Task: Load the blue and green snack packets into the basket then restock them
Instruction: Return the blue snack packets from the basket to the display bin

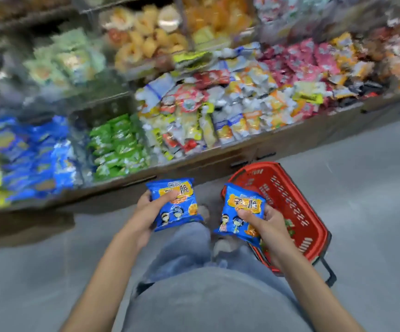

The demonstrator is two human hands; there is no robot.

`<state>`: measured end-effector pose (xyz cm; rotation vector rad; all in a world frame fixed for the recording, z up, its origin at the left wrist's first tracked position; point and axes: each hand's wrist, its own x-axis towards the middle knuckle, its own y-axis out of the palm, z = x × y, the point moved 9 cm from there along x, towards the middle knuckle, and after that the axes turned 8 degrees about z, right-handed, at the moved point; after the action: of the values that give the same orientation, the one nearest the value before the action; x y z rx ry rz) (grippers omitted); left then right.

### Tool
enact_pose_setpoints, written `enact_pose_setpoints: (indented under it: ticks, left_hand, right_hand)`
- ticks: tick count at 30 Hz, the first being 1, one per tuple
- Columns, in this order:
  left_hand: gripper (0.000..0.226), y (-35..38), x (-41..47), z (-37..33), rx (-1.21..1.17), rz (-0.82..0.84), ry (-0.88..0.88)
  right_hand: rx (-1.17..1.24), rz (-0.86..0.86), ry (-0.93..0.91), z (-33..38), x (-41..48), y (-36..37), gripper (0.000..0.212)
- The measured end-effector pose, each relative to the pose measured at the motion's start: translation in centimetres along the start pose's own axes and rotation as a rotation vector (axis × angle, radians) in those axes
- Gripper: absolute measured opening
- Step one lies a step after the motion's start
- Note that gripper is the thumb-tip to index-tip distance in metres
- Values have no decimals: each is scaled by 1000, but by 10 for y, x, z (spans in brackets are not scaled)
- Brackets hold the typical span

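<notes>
My left hand [150, 212] grips a blue snack packet [177, 207] with the thumb across its front, held above my legs. My right hand [263, 224] grips a second blue snack packet [238, 212] at the near left rim of the red basket [297, 207], which stands on the floor to my right. Something green and red shows inside the basket by my right wrist. On the low shelf, a pile of blue packets [33, 159] lies at the left and a bin of green packets [117, 147] sits beside it.
The long low shelf edge [194, 166] runs across in front of me, packed with mixed snack packets [230, 104] to the right and yellow ones at the far left. Grey floor [373, 176] surrounds the basket. My legs and shoes are below the hands.
</notes>
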<state>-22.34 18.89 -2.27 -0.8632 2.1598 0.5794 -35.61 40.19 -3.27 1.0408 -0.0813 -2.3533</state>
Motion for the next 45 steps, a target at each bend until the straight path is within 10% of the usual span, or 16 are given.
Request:
enact_pose_setpoints:
  ticks: [14,33,42,45]
  left_hand:
    - [29,-238,-135,109,-613,-399,157]
    - [35,-472,-85,22,-598,-379,132]
    - [46,-528,-24,-78,-583,-321,167]
    - [37,-544,-8,-102,-569,-306,171]
  right_hand:
    - [-551,590,177,-93,13,280,31]
    - [-538,488,191,-143,80,501,37]
    - [-610,409,106,-108,176,592,90]
    - [-632,395,92,-101,199,619,61]
